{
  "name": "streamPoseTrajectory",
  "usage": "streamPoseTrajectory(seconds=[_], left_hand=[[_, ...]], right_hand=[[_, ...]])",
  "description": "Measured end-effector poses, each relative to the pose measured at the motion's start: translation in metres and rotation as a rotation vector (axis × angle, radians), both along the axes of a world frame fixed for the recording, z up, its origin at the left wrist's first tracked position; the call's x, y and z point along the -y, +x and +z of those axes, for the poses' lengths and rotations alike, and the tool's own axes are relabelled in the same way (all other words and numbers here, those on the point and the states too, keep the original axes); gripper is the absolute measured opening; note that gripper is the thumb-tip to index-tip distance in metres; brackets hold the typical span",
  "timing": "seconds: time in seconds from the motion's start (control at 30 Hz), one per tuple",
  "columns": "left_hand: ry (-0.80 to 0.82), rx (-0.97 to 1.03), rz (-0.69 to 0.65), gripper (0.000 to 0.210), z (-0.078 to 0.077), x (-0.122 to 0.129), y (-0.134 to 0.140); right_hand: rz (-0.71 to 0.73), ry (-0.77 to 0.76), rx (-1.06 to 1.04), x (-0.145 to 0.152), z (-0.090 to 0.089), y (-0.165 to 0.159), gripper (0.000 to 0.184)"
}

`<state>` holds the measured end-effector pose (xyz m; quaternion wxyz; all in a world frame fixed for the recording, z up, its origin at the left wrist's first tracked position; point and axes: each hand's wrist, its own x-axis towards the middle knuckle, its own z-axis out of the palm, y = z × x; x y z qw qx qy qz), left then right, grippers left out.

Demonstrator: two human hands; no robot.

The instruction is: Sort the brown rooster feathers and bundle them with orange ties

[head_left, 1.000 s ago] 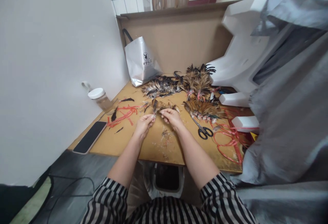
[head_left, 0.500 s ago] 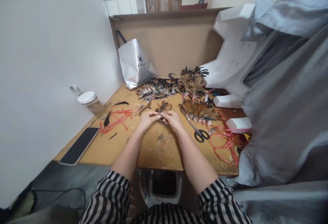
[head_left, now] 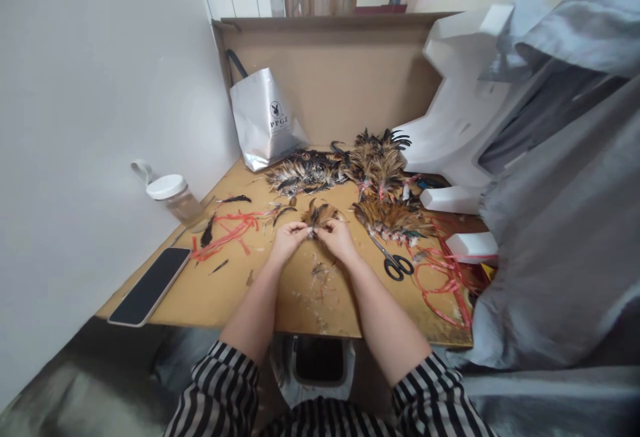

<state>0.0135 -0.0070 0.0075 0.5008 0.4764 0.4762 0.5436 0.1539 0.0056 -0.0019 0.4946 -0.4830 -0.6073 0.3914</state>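
Over the middle of the brown table [head_left: 215, 304], my left hand [head_left: 289, 240] and my right hand [head_left: 338, 237] meet, fingers pinched on a small bunch of brown and black feathers [head_left: 319, 213]. The bunch fans out beyond my fingertips; its base is mostly hidden by them. Behind it lies a pile of dark and white feathers [head_left: 310, 174], with brown feather bundles [head_left: 376, 160] to its right. Another row of brown feathers [head_left: 393, 218] with pinkish bases lies right of my right hand, next to black-handled scissors [head_left: 395, 265]. Feather scraps [head_left: 320, 276] are scattered between my forearms.
On the left are red plastic strips [head_left: 230, 236], a phone [head_left: 153, 287] at the table edge and a lidded jar [head_left: 175, 198]. A silver bag [head_left: 263, 120] stands at the back. To the right are a tangle of red strips [head_left: 445, 284], white foam [head_left: 445, 117] and grey cloth [head_left: 560, 224].
The feather bunch now shows more widely fanned above my fingertips. Both hands keep their pinch close together. The view has shifted slightly.
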Motion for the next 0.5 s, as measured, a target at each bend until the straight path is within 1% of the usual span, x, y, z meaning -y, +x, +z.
streamPoseTrajectory(seconds=[0.07, 0.13, 0.23, 0.3, 0.37, 0.43, 0.5], left_hand=[[-0.01, -0.001, -0.009, 0.029, 0.001, 0.001, -0.001], [-0.026, 0.032, -0.015, 0.029, -0.001, 0.0, 0.0], [-0.077, 0.192, -0.033, 0.028, -0.007, -0.003, 0.0], [-0.107, 0.323, -0.06, 0.027, -0.012, -0.004, -0.001], [-0.118, 0.395, -0.08, 0.027, -0.015, -0.005, -0.001], [-0.113, 0.396, -0.065, 0.027, -0.016, -0.005, 0.0], [-0.082, 0.345, -0.025, 0.027, -0.015, -0.005, 0.002]], right_hand=[[0.009, 0.007, 0.002, 0.0, -0.001, -0.001, 0.015], [0.033, -0.025, -0.06, 0.002, 0.001, -0.004, 0.015], [0.088, -0.131, -0.284, 0.006, 0.006, -0.01, 0.016], [0.096, -0.213, -0.444, 0.007, 0.006, -0.014, 0.02], [0.095, -0.278, -0.545, 0.008, 0.005, -0.017, 0.024], [0.101, -0.315, -0.583, 0.007, 0.004, -0.018, 0.027], [0.087, -0.314, -0.576, 0.007, 0.003, -0.019, 0.028]])
